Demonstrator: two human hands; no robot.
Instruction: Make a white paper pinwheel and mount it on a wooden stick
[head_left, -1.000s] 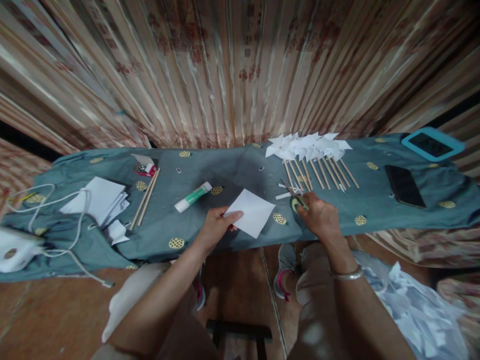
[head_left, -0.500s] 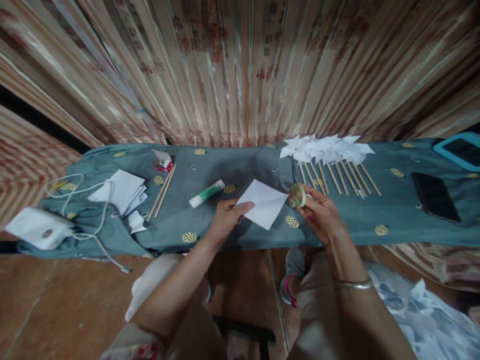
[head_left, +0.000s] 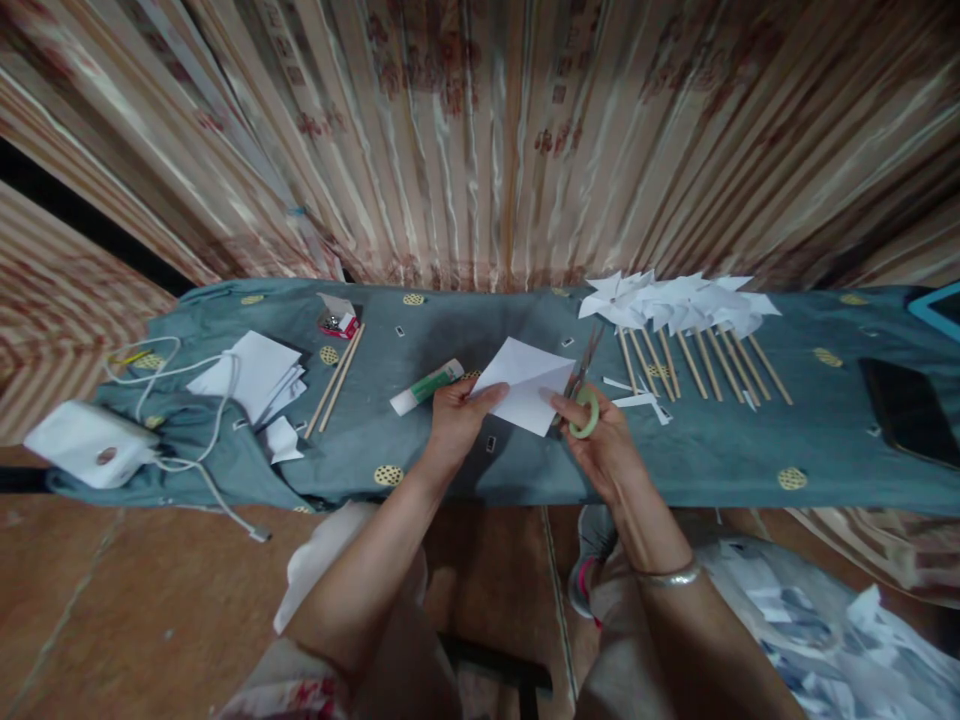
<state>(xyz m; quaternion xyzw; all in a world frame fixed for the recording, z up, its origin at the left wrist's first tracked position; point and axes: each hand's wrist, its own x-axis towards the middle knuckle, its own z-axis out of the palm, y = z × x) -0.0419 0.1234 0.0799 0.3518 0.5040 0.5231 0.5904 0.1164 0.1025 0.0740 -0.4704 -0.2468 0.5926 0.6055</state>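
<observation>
A creased white square of paper [head_left: 525, 385] is held over the table, its left corner pinched between the thumb and fingers of my left hand [head_left: 459, 415]. My right hand [head_left: 604, 445] is closed on scissors [head_left: 583, 408] with light green handles, a finger through one loop. The scissor blades point up and away, just beside the paper's right corner. My right thumb rests at the paper's right edge. Left of the paper lies a green and white glue stick [head_left: 427, 387]. Thin white paper strips [head_left: 637, 399] lie right of my right hand.
Paper pinwheels [head_left: 675, 300] on wooden sticks lie at the back right, near a black phone [head_left: 907, 410]. Leftward are two sticks [head_left: 334, 380], a small red box [head_left: 339, 318], stacked paper [head_left: 259, 370] and a white charger with cable [head_left: 90, 445]. A bag of paper scraps [head_left: 825, 640] stands lower right.
My right hand has moved left with the scissors, bringing its thumb to the paper's right edge. The paper strips beside it now show. The view has shifted slightly.
</observation>
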